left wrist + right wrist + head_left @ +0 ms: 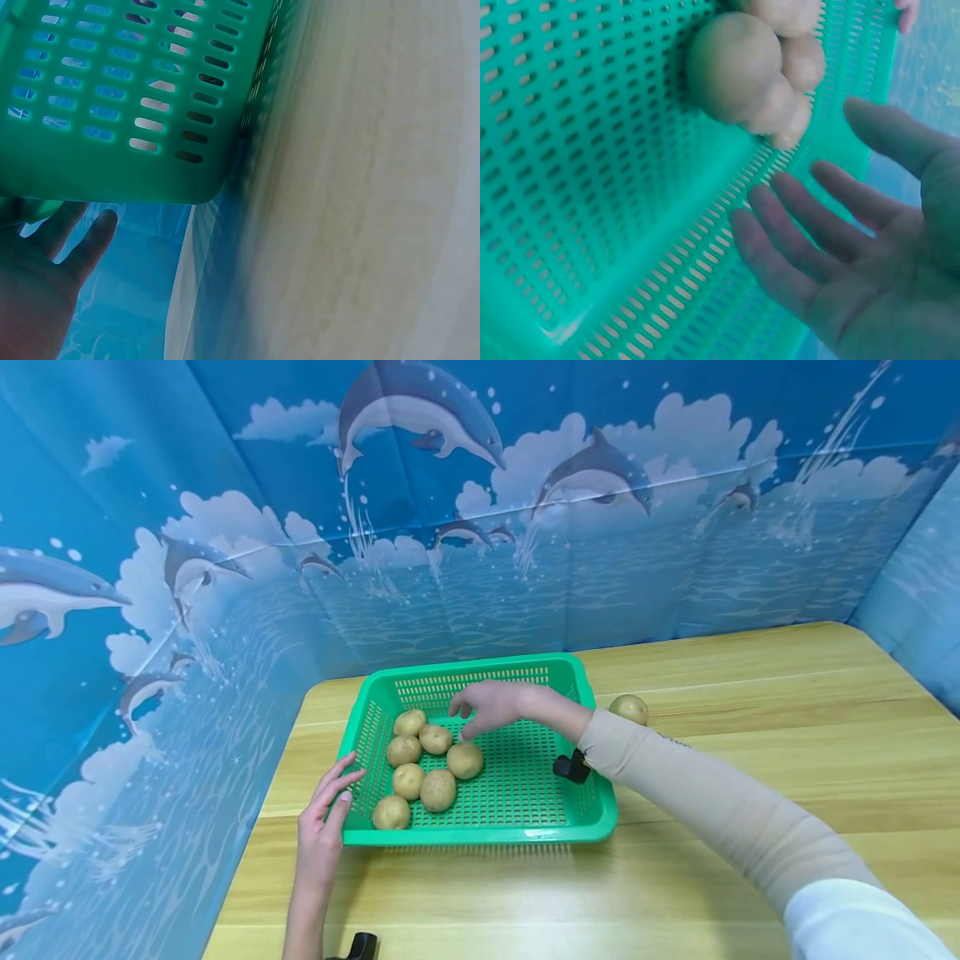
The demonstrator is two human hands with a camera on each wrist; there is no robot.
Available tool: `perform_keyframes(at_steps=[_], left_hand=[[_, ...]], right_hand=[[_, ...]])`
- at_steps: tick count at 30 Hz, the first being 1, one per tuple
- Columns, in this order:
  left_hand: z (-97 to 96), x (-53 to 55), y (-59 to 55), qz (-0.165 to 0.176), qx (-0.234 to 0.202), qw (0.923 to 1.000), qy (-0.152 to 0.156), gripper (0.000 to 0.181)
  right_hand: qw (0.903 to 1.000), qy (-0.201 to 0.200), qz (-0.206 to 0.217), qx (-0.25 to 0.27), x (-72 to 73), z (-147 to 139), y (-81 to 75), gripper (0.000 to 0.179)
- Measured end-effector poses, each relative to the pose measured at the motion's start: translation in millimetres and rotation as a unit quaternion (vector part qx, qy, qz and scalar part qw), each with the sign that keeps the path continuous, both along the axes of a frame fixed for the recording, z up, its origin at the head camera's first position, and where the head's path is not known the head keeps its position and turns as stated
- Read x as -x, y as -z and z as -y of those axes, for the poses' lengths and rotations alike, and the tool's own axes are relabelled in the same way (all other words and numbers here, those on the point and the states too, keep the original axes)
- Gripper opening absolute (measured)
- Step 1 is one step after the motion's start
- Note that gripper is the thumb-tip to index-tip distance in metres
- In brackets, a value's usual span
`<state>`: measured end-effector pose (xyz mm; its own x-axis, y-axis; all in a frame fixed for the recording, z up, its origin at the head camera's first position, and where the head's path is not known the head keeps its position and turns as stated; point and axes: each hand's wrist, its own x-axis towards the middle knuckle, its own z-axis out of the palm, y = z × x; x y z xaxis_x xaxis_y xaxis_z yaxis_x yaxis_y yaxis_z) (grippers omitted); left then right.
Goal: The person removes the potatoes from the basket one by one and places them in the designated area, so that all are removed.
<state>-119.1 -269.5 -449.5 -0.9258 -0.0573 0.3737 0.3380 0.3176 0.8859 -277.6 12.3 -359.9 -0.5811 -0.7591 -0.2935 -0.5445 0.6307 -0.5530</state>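
Note:
A green perforated plastic basket (480, 836) stands on the table, with several potatoes (438, 790) gathered in its left half. My right hand (491, 706) hovers over the basket's inside, just behind the potatoes. In the right wrist view its fingers (787, 247) are spread and loosely bent, the palm bare, beside the potato cluster (735, 66). At the basket's front left corner is my left hand (322, 814), its fingers by the rim; whether they press on it I cannot tell. The left wrist view has these fingers (91, 244) extended close to the basket wall (112, 169).
One more potato (628, 709) lies on the wooden table (750, 735) right of the basket, partly hidden by my right sleeve (697, 785). A curtain (480, 593) printed with dolphins encloses the table at the back and sides. Both wrists carry black mounts (572, 767).

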Motion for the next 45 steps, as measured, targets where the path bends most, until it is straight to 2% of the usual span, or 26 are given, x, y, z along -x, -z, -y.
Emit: perform_keyframes(at_steps=[6, 11, 14, 20, 26, 38, 45], left_hand=[[0.5, -0.3, -0.2, -0.003, 0.001, 1.0, 0.0, 0.03], [1.8, -1.2, -0.1, 0.003, 0.005, 1.0, -0.004, 0.03], [1.7, -2.1, -0.2, 0.003, 0.007, 1.0, -0.004, 0.03], [0.2, -2.3, -1.0, -0.008, 0.004, 0.9999, -0.006, 0.029], [0.9, -3.2, -0.7, 0.008, 0.004, 0.9999, -0.007, 0.029], [-0.8, -1.6, -1.1, 0.003, 0.004, 0.9999, -0.011, 0.03], [-0.9, -0.4, 0.9, -0.006, 0.003, 0.9999, -0.008, 0.029]], right_hand=[[0.9964, 0.061, -0.014, 0.057, -5.2, 6.7, 16.5, 0.04], [0.9914, 0.083, -0.022, 0.099, -5.5, 9.4, 29.2, 0.037], [0.9912, 0.079, -0.014, 0.105, -4.5, 10.0, 33.0, 0.036], [0.994, 0.066, 0.026, 0.082, -4.3, 9.3, 36.7, 0.038], [0.9956, 0.051, 0.066, 0.043, -5.8, 8.6, 37.8, 0.042], [0.9928, 0.024, 0.111, 0.036, -2.9, 8.2, 40.2, 0.052], [0.9922, 0.02, 0.12, 0.027, -3.0, 7.4, 40.9, 0.056]])
